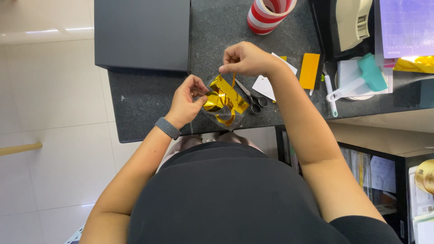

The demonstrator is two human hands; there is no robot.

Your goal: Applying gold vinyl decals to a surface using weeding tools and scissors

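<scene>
Nearest to the camera is the person's black shirt [226,199], which fills the low part of the view, with both bare forearms reaching up from it to the counter [144,99].

Between the hands, over the counter's front edge, is a clear bag [224,110] with shiny gold foil [222,99] inside. The left hand [187,97] pinches the left side of the bag, fingers closed narrow on it; a grey band [167,128] sits on that wrist. The right hand [246,58] is just above the bag, fingers closed tight on the top of the foil or on the bag's edge; which one cannot be told.

Just right of the bag, scissors [253,96] lie on the counter, partly under the right wrist. Near them are a white tag [266,86] and, further right, an orange scraper [309,71]. A white and teal tool [357,81] lies well to the right. At the top edge stands a roll with red and white stripes [269,16]. A dark grey box [142,34] is at the top left of the counter. The pale tiled floor [49,113] is at the left.
</scene>
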